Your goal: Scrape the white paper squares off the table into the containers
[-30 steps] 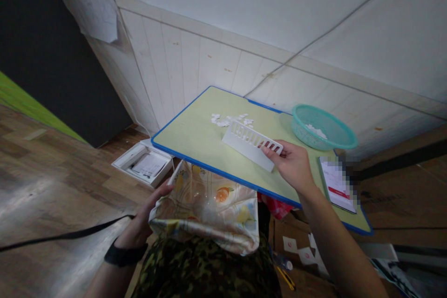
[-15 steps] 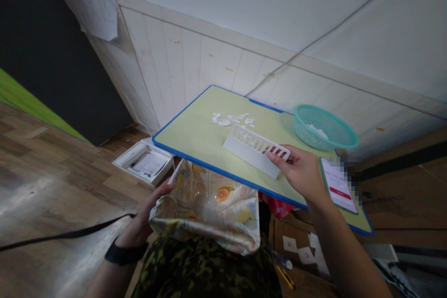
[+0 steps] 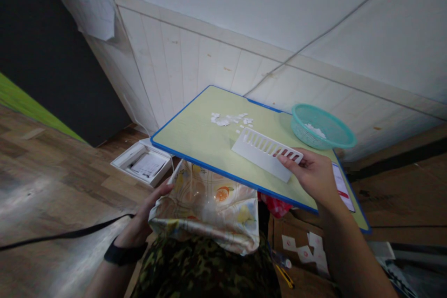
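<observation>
My right hand (image 3: 310, 172) grips one end of a white slotted plastic piece (image 3: 261, 160), thumb in front and fingers behind its slots. The piece's long lower edge is at the yellow-green tabletop (image 3: 188, 132). Just beyond it lies a scatter of white paper scraps (image 3: 221, 121). Below the table's front edge, my left hand (image 3: 155, 202) is closed on the left rim of a fruit-patterned fabric tray (image 3: 209, 214), which rests at my lap. Most of the left fingers are hidden by the tray's side.
A turquoise plastic basket (image 3: 335, 137) holding white bits stands at the table's right back. A phone (image 3: 344, 191) lies partly behind my right wrist. On the floor are an open white box (image 3: 143, 165), printed cards (image 3: 305, 253) and a yellow cutter (image 3: 285, 276). A wall runs behind the table.
My right hand has moved the slotted piece a little to the right, away from the paper scraps, and now covers more of the phone. My left hand and the tray stay put.
</observation>
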A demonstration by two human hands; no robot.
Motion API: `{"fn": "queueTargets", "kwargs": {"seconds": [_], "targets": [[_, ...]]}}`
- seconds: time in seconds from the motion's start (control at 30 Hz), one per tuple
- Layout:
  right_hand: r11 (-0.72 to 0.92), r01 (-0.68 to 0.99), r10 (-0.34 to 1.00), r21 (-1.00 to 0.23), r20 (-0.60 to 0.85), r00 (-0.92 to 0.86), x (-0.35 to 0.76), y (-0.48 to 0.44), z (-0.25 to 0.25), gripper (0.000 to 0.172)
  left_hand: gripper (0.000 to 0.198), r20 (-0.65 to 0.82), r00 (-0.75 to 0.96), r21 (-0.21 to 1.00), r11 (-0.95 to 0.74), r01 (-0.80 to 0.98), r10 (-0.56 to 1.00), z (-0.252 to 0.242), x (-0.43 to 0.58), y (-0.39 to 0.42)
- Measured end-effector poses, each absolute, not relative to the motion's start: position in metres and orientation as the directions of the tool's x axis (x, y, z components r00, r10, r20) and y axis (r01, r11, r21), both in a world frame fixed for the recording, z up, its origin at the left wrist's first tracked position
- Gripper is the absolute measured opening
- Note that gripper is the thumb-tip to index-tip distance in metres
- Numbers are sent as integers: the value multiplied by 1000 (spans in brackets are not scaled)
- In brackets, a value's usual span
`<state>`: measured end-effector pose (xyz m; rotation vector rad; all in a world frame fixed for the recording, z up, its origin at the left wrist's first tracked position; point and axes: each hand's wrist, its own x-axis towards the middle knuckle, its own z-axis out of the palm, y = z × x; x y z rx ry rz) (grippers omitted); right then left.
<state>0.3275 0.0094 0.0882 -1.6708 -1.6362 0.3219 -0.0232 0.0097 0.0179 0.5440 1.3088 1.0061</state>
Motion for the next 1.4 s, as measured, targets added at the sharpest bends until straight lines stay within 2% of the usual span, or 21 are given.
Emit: {"fn": "queueTargets", "kwargs": {"seconds": [0.3, 0.47, 0.77, 0.9, 1.03, 1.2, 1.4], "targets": [[88, 717, 924, -691, 326, 201, 334, 7, 81, 28, 7, -532, -116, 828, 486, -279, 839, 9, -25, 11], [103, 709, 937, -698, 307, 166, 333, 1, 79, 25, 4, -556, -88, 809, 514, -284, 826, 11, -24, 11], [104, 706, 959, -701, 259, 115, 330, -8, 81, 22, 9, -549, -56, 796, 500, -342, 834, 18, -23, 7], [102, 719, 958, -687, 262, 114, 329, -10, 83, 22, 4, -549, -12, 786, 512, -346, 835, 13, -23, 8], [122, 723, 972, -680, 229, 52, 327, -12, 85, 22, 6, -550, -46, 793, 504, -342, 834, 12, -22, 11], [166, 724, 972, -670, 233, -7, 323, -19, 89, 19, 6, -550, -9, 793, 519, -321, 835, 16, -22, 10], [148, 725, 965, -673, 260, 43, 321, -19, 88, 20, 6, -536, -65, 814, 494, -305, 842, 19, -22, 9]]}}
